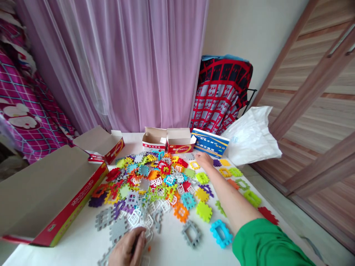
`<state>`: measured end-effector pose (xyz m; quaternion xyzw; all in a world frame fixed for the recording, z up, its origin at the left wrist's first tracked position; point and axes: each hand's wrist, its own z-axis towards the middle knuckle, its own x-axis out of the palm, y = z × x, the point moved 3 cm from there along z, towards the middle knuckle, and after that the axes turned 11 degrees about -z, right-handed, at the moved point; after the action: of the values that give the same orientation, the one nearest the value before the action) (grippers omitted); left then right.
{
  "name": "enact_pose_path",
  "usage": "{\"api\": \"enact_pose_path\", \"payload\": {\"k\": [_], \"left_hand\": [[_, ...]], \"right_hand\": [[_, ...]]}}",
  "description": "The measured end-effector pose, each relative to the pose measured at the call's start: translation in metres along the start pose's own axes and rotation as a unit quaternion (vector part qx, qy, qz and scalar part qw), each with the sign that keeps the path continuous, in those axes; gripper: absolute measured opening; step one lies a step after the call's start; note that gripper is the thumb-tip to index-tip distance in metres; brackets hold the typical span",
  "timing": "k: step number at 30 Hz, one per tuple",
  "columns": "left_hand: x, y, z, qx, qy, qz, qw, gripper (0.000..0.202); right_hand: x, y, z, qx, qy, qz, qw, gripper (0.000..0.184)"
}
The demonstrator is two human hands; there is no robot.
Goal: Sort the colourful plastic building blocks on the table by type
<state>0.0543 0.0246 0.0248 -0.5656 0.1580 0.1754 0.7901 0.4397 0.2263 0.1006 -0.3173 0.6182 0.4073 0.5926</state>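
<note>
A heap of colourful plastic interlocking tiles (155, 184) covers the white table (83, 240). My right hand (203, 159) reaches far across the table, fingers curled down onto tiles near a yellow tile (194, 165) at the far edge of the heap; whether it holds one is hidden. My left hand (129, 249) rests at the near edge, fingers closed on white and grey tiles (144, 221). A grey frame tile (192, 233) and a light blue frame tile (221, 232) lie close to my green sleeve (266, 244).
A large open red cardboard box (47, 195) lies at left, with a smaller open box (101, 144) behind it. Two small open red boxes (168, 140) and a blue box (210, 144) stand at the far edge. A white plastic bag (251, 136) lies at right, by a wooden wardrobe (318, 111).
</note>
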Motion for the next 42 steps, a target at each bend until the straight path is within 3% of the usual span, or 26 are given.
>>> {"api": "enact_pose_path", "payload": {"k": [3,10,15,20,25,31,35,42], "left_hand": [[-0.003,-0.010,0.003,-0.016,0.027,0.006,1.000,0.031],[-0.003,-0.014,0.002,-0.052,-0.007,-0.066,0.996,0.034],[-0.009,-0.014,-0.002,-0.096,-0.089,-0.149,0.980,0.040],[-0.020,-0.016,0.000,-0.140,-0.183,-0.277,0.933,0.045],[-0.047,-0.006,0.017,-0.160,-0.270,-0.399,0.861,0.046],[-0.075,0.028,0.037,-0.155,-0.334,-0.335,0.867,0.048],[-0.075,0.039,0.039,-0.159,-0.332,-0.330,0.869,0.049],[-0.067,0.039,0.038,-0.161,-0.296,-0.303,0.891,0.047]], "right_hand": [[-0.002,0.007,-0.023,-0.045,0.005,0.005,0.999,0.033],[0.004,0.051,-0.106,-0.182,-0.007,0.035,0.983,0.022],[0.018,0.081,-0.166,-0.293,-0.035,0.071,0.953,0.020],[0.033,0.105,-0.207,-0.342,-0.040,0.112,0.932,0.019],[0.033,0.140,-0.228,-0.366,-0.074,0.139,0.917,0.021],[0.036,0.185,-0.238,-0.399,-0.079,0.066,0.911,0.037],[0.044,0.194,-0.239,-0.392,-0.067,0.034,0.917,0.035],[0.044,0.194,-0.237,-0.370,-0.053,0.035,0.927,0.038]]}}
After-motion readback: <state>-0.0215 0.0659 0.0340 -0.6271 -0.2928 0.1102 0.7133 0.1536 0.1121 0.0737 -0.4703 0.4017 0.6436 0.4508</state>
